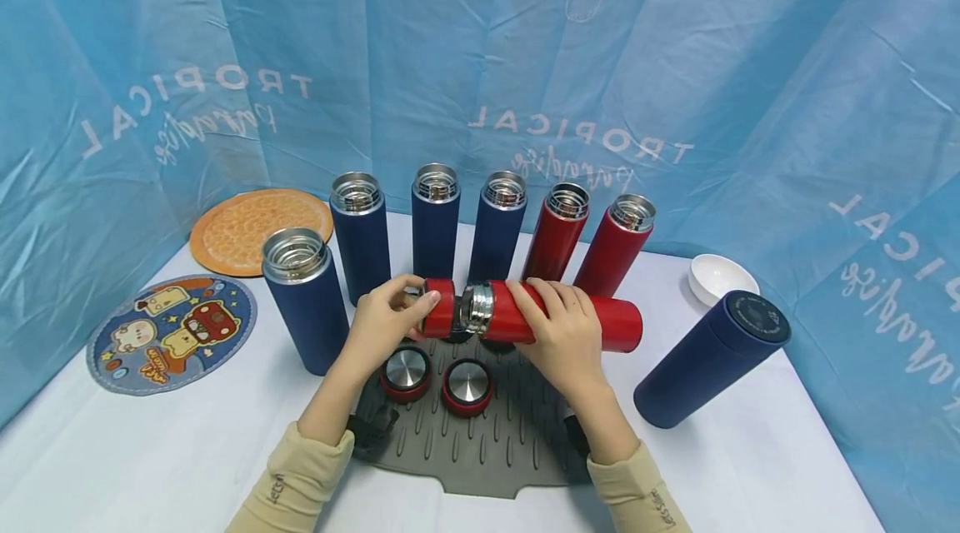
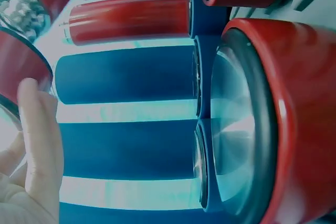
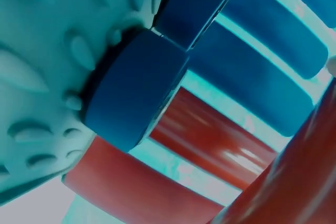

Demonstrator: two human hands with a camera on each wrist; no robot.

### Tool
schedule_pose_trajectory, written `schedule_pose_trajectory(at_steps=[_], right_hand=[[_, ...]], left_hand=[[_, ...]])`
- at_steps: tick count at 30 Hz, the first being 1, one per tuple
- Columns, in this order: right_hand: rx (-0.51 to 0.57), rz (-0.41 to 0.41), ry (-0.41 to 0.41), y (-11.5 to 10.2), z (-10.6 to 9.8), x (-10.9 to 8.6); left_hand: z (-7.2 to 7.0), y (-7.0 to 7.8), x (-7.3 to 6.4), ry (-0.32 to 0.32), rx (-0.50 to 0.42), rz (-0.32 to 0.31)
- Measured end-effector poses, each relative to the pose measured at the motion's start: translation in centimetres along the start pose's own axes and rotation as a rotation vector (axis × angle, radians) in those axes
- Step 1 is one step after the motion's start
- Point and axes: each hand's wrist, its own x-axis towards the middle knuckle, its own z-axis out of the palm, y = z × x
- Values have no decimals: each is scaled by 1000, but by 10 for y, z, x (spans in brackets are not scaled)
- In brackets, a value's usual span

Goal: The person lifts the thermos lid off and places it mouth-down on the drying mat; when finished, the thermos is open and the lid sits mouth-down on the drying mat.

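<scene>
In the head view, my left hand [image 1: 378, 325] pinches a red flask lid [image 1: 439, 308] between thumb and fingers. My right hand [image 1: 562, 337] grips the body of a red vacuum flask [image 1: 621, 325], held nearly level above a grey ridged mat. Its bare steel neck [image 1: 480, 308] faces the lid, very close to it; I cannot tell whether they touch. The left wrist view shows the held lid [image 2: 23, 66] with the flask neck [image 2: 23, 9] beside it. Two red lids, one [image 1: 406, 371] left of the other [image 1: 467, 383], lie on the mat steel side up.
Several lidless blue flasks [image 1: 360, 241] and two lidless red flasks [image 1: 615, 246] stand behind the hands. One capped blue flask [image 1: 705, 366] stands at right, near a white bowl [image 1: 722, 279]. The mat [image 1: 480, 462] lies in front. Two round placemats [image 1: 172, 333] lie at left.
</scene>
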Motion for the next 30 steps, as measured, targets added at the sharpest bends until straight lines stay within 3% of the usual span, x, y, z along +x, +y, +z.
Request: schedule_pose_trajectory(at_steps=[8,17,21,26,30], right_hand=[[259,448,180,17,-2,-2],[349,889,339,49,5,-12],[432,1000,411,57,9,-17],[619,1060,533,63,11,-20],[675,1121,585,68,11,-22]], left_hand=[[-1,1,0,-19,-39,35],[0,0,-1,-63,-19,42],[1,-1,-1,-72,-10,43],[1,-1,0,-92,-3,41],[2,-1,0,-109,5,43]])
